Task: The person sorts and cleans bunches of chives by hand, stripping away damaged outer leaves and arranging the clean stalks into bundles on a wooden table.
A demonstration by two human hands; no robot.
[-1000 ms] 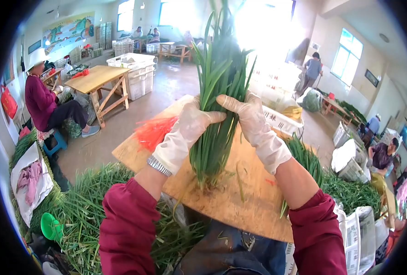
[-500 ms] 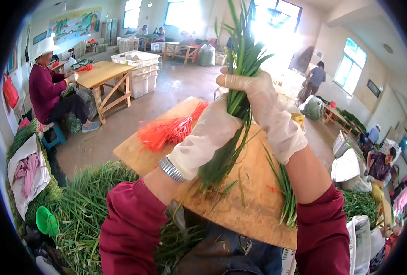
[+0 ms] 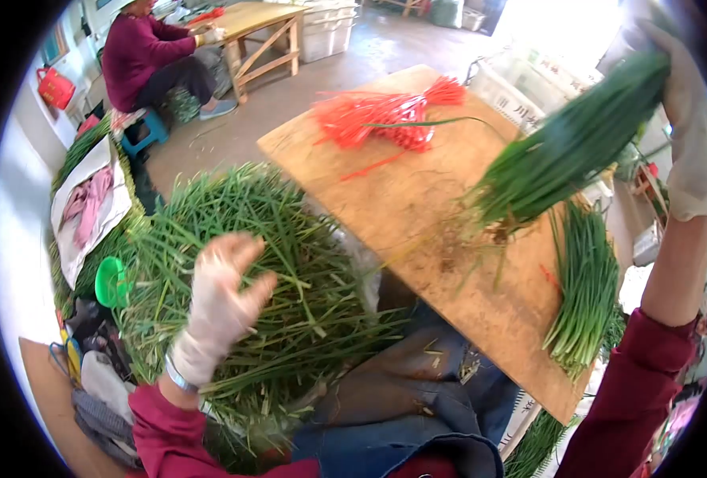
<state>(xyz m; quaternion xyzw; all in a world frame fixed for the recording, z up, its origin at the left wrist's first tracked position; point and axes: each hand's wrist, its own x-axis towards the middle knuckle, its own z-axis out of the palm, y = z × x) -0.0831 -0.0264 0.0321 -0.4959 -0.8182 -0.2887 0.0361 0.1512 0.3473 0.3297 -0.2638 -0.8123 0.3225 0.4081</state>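
My left hand [image 3: 224,299], in a whitish glove with a metal watch at the wrist, hangs over a big heap of loose garlic chives [image 3: 290,255]. Its fingers are apart and somewhat blurred, with nothing in them. At the upper right, my gloved right hand [image 3: 684,103] grips a thick bunch of garlic chives [image 3: 572,143] by its leaf end. The bunch slants over the wooden table [image 3: 449,171], cut ends pointing down and left. On the table's right edge lies another bunch of chives [image 3: 584,287]. Red plastic ties [image 3: 369,119] are spread near the far edge.
A co-worker [image 3: 158,56] sits on a blue stool at another wooden table [image 3: 262,17], upper left. White crates [image 3: 513,92] stand beyond my table. A green bowl [image 3: 113,281] sits left of the heap. Plant scraps and dirt litter the tabletop.
My left hand has let go of the bunch and moved left over the heap. My right hand has carried the bunch to the right and tipped it over. The view has turned downward and left.
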